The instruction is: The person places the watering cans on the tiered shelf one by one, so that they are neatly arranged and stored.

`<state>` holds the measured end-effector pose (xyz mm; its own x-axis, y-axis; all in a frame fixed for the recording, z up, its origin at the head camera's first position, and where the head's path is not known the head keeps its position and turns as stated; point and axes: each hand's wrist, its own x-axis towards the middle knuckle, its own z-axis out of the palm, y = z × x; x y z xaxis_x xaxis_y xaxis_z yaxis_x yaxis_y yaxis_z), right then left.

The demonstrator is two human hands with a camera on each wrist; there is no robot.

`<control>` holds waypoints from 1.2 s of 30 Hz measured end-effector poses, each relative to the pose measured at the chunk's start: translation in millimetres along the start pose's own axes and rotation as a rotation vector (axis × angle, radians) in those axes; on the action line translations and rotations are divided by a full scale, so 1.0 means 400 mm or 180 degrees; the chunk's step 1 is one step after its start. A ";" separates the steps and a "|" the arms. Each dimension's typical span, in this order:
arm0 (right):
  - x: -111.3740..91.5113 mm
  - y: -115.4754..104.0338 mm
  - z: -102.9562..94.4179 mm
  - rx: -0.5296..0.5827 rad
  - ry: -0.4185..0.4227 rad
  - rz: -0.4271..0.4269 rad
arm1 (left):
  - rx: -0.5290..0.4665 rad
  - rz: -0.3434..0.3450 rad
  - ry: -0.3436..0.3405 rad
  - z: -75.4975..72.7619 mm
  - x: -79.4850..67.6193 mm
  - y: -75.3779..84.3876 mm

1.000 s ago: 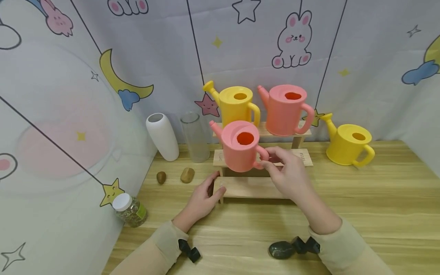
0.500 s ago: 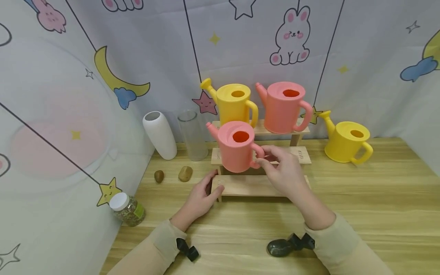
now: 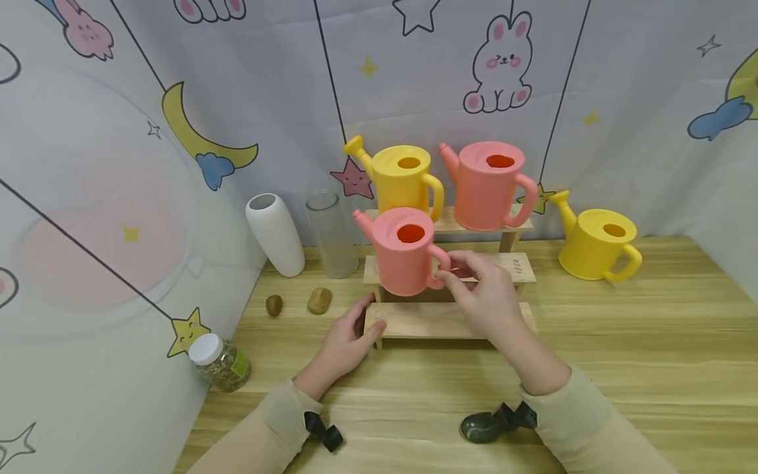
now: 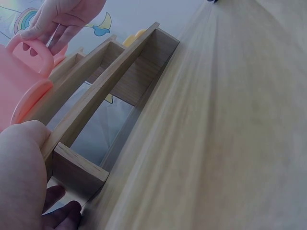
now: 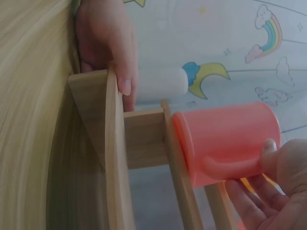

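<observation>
My right hand pinches the handle of a pink watering can, thumb on one side and fingers on the other. The can is upright, spout to the left, its base right at the left part of the middle step of a three-tier wooden stand. My left hand grips the left end of the lowest step, thumb on top; its other fingers go round the end board. On the top step stand a yellow watering can, partly hidden, and a second pink watering can.
Another yellow watering can stands on the table right of the stand. Left of it are a white vase, a clear glass vase, two brown stones and a lidded jar. A black stone lies in front.
The held pink watering can has shifted slightly left along the middle step, with my right hand following. My left hand stays on the stand. The head view has tilted a little.
</observation>
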<state>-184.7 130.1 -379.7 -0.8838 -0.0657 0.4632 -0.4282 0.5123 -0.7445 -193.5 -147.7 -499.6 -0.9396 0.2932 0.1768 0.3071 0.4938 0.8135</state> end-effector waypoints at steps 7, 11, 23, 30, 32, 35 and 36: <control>-0.001 0.002 0.000 0.0005 -0.0011 0.0006 | 0.0013 0.0024 0.0013 0.001 -0.001 -0.001; -0.002 0.003 -0.001 0.0037 -0.0044 0.0017 | 0.0000 0.0015 0.0013 0.001 -0.001 -0.002; -0.009 0.012 -0.042 0.0096 0.0297 -0.0371 | -0.0018 -0.0041 -0.0005 0.001 0.000 0.003; -0.011 0.011 -0.100 0.0207 0.0642 -0.0662 | -0.0043 0.0001 0.0012 0.003 0.000 -0.001; -0.010 0.009 -0.120 0.0355 0.0737 -0.0711 | -0.0041 -0.0009 0.0014 0.002 0.000 -0.002; -0.005 0.016 -0.154 0.0558 0.0944 -0.0799 | -0.0028 -0.0011 0.0018 0.002 0.000 -0.003; -0.003 0.020 -0.166 0.0622 0.1012 -0.0797 | -0.0030 -0.0018 0.0020 0.002 0.000 -0.003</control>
<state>-174.7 191.0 -354.2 -0.6598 0.1150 0.7426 -0.6760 0.3406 -0.6534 -193.8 -147.6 -500.8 -0.9422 0.2852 0.1756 0.3004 0.4877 0.8197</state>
